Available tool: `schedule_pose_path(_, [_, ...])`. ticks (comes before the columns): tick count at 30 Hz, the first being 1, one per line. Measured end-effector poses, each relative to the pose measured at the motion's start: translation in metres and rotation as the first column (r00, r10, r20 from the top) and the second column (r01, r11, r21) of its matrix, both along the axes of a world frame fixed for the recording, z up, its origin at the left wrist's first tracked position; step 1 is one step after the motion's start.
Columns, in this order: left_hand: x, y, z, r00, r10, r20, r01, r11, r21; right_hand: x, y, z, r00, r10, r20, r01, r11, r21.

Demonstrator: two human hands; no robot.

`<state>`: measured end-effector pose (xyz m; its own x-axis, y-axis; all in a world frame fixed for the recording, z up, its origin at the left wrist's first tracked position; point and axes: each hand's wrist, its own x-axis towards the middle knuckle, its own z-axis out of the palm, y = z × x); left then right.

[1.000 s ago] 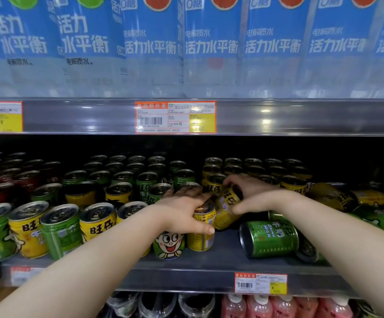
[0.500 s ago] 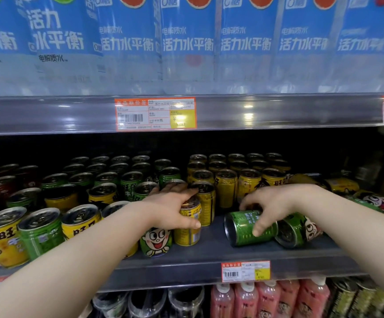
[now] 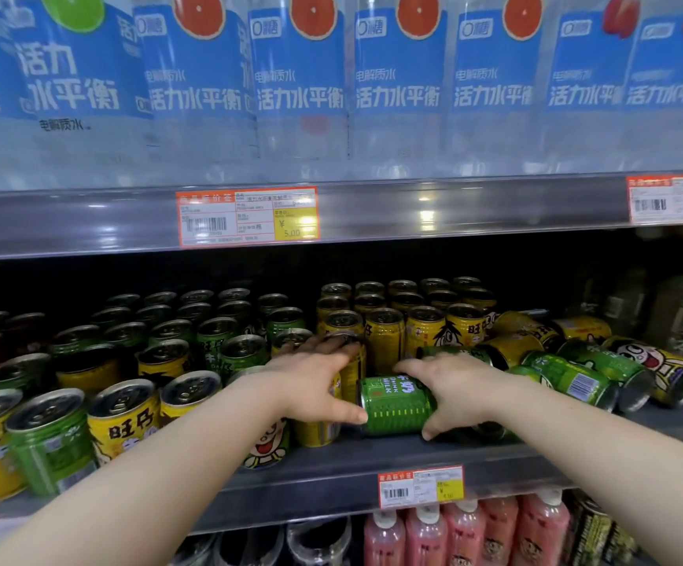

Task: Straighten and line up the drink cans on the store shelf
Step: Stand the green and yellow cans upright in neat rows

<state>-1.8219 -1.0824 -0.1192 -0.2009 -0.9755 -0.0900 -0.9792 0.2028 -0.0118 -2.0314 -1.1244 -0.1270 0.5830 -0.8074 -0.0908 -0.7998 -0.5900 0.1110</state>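
Head view: only cam; looks down at the middle shelf (image 3: 331,477), both hands in.
Task thing: green can (image 3: 397,406) lies on its side near the shelf's near edge, approx. centre, one end facing left, just right of an upright yellow can (image 3: 317,433).
Right hand (image 3: 454,390): fingers curled over the green can's top, thumb tucked under its near side. Wrap-round hold.
Left hand (image 3: 311,386): fingers nearly straight, laid across the tops of the yellow can & the one behind it. Thumb stretched right, tip touching the green can's end. Steadies, doesn't clamp, as far as shows.
Step (my read): stand the green can up & slot it into the front row.
Doing it well: lift & tip, don't roll, so it doesn't knock neighbours. Keep the left hand bracing the yellow can. Set the base flat, label out, front flush w/ the near row.
Risk: near edge is close, so a loose can could roll off.
Left to do: fallen cans (image 3: 576,377), green & yellow, lie on their sides at right. Prob. plenty to go.
Far row: upright yellow cans (image 3: 384,341) look lined up.
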Motion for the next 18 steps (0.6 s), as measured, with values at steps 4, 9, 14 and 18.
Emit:
schedule_pose_path(4, [0.0, -0.001, -0.001, 1.0, 0.008, 0.014, -0.008, 1.0, -0.002, -0.001, 0.001, 0.007, 0.958, -0.036, 0.283, -0.006, 0.989, 0.148])
schedule_pose_path(9, [-0.003, 0.0, 0.001, 1.0, 0.024, -0.001, -0.024, 1.0, -0.006, 0.0, 0.002, 0.011, 0.828, -0.045, 0.558, -0.079, 0.977, 0.196])
schedule_pose_path(14, [-0.002, -0.005, 0.003, 0.992, 0.037, -0.124, -0.036, 0.999, 0.013, 0.013, 0.004, 0.004, 0.813, 0.072, 0.578, -0.178, 0.975, 0.129])
schedule_pose_path(18, [-0.018, -0.007, 0.003, 0.992, 0.05, -0.116, -0.052, 0.998, -0.018, -0.002, -0.006, 0.011, 0.813, 0.046, 0.58, -0.194, 0.962, 0.195])
